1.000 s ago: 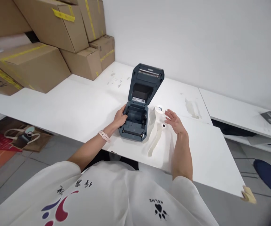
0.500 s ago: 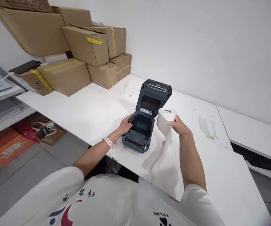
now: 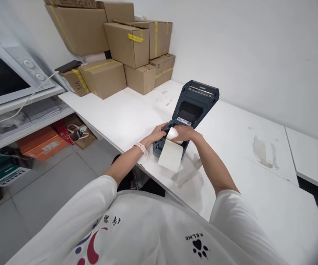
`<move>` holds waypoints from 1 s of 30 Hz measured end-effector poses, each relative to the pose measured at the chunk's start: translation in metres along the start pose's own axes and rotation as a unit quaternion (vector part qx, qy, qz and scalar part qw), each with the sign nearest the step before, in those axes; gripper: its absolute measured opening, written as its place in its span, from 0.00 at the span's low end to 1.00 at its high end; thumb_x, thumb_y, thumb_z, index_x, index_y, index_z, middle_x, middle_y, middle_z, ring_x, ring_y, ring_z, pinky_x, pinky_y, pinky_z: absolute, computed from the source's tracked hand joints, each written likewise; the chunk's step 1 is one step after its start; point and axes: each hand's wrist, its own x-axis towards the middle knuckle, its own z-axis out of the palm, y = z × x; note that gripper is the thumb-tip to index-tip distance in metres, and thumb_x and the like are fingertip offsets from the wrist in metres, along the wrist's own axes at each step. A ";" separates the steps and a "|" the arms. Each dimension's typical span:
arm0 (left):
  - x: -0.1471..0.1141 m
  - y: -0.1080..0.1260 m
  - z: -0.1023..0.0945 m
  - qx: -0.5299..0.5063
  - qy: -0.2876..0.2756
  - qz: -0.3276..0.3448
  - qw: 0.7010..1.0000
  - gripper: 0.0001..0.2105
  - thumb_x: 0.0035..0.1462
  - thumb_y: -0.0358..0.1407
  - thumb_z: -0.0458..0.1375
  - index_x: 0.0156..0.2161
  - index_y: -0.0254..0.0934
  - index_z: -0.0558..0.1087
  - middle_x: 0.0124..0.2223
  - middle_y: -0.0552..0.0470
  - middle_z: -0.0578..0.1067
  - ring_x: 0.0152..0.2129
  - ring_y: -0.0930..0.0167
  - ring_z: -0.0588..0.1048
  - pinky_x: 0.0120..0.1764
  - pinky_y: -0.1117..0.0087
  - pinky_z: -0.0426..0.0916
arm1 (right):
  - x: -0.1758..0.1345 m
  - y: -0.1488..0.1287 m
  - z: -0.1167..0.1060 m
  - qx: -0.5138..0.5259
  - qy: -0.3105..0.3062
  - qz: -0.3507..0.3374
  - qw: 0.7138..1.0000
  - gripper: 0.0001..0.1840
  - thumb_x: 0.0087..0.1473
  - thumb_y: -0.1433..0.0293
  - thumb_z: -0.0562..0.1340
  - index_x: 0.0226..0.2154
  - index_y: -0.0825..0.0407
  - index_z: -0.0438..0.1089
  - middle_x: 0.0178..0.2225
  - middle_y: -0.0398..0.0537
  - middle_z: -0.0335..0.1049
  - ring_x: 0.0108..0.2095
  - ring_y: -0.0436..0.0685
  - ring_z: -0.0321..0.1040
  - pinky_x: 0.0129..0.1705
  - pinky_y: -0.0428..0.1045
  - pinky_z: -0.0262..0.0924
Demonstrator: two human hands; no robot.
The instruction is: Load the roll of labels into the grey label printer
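Observation:
A dark blue label printer [image 3: 196, 97] stands on the white table with its lid tilted up and back. A roll of white labels [image 3: 172, 134] sits in its lower bay, and the loose strip hangs over the front edge towards me. My left hand [image 3: 159, 133] grips the printer's left side, thumb at the inner rim. My right hand [image 3: 183, 133] is over the roll, fingers wrapped on its top and right side. That hand covers part of the roll and the bay.
Cardboard boxes [image 3: 127, 44] with yellow tape are stacked at the back left of the table [image 3: 106, 114]. A microwave [image 3: 8, 73] stands on a shelf at the left, with an orange box [image 3: 44, 141] below. Behind the table rises a white wall.
The label roll has moved left from beside the printer into its open bay, carried by my right hand. My left hand has stayed on the printer's side. The view has turned left.

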 end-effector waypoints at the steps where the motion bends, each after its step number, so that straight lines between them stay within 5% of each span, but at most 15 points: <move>1: 0.000 0.000 0.000 0.002 0.001 0.001 1.000 0.43 0.38 0.22 0.54 0.66 0.30 0.64 0.66 0.40 0.69 0.63 0.59 0.68 0.65 0.59 0.60 | -0.003 0.000 0.001 0.001 0.001 -0.009 1.000 0.38 0.49 0.52 0.67 0.57 0.54 0.66 0.57 0.61 0.71 0.55 0.74 0.69 0.53 0.63 0.65; 7: -0.004 0.004 0.000 -0.009 -0.007 -0.001 1.000 0.43 0.38 0.22 0.54 0.66 0.29 0.64 0.65 0.39 0.70 0.61 0.58 0.70 0.62 0.59 0.64 | -0.040 -0.010 -0.009 0.012 0.065 -0.088 0.994 0.29 0.62 0.58 0.58 0.62 0.53 0.63 0.63 0.59 0.64 0.63 0.70 0.61 0.60 0.60 0.59; 13: -0.004 0.006 -0.001 0.000 -0.009 0.010 1.000 0.43 0.37 0.22 0.54 0.65 0.29 0.65 0.67 0.39 0.67 0.64 0.58 0.66 0.65 0.60 0.60 | -0.080 -0.033 0.006 0.040 0.039 -0.200 0.978 0.19 0.65 0.59 0.55 0.53 0.48 0.71 0.51 0.54 0.76 0.51 0.67 0.73 0.50 0.57 0.66; 20: -0.006 0.008 0.000 0.010 -0.006 0.020 1.000 0.42 0.37 0.23 0.52 0.64 0.32 0.67 0.66 0.42 0.70 0.63 0.60 0.68 0.64 0.61 0.62 | -0.093 -0.058 0.043 -0.009 0.105 -0.152 0.983 0.25 0.67 0.61 0.51 0.60 0.58 0.63 0.63 0.67 0.63 0.60 0.73 0.66 0.56 0.64 0.65; 24: -0.006 0.006 0.001 -0.013 -0.009 0.020 1.000 0.43 0.36 0.23 0.52 0.65 0.27 0.64 0.66 0.38 0.68 0.63 0.60 0.68 0.64 0.62 0.61 | -0.096 -0.070 0.061 0.008 0.150 -0.128 0.980 0.30 0.68 0.62 0.50 0.65 0.61 0.58 0.70 0.67 0.53 0.69 0.72 0.52 0.65 0.66 0.56; 30: -0.010 0.009 0.002 -0.037 -0.019 0.011 0.999 0.41 0.38 0.24 0.53 0.63 0.31 0.66 0.68 0.41 0.66 0.64 0.59 0.66 0.65 0.61 0.59 | -0.104 -0.077 0.074 0.051 0.179 -0.106 0.977 0.30 0.69 0.62 0.49 0.67 0.60 0.57 0.71 0.64 0.51 0.71 0.69 0.50 0.68 0.65 0.53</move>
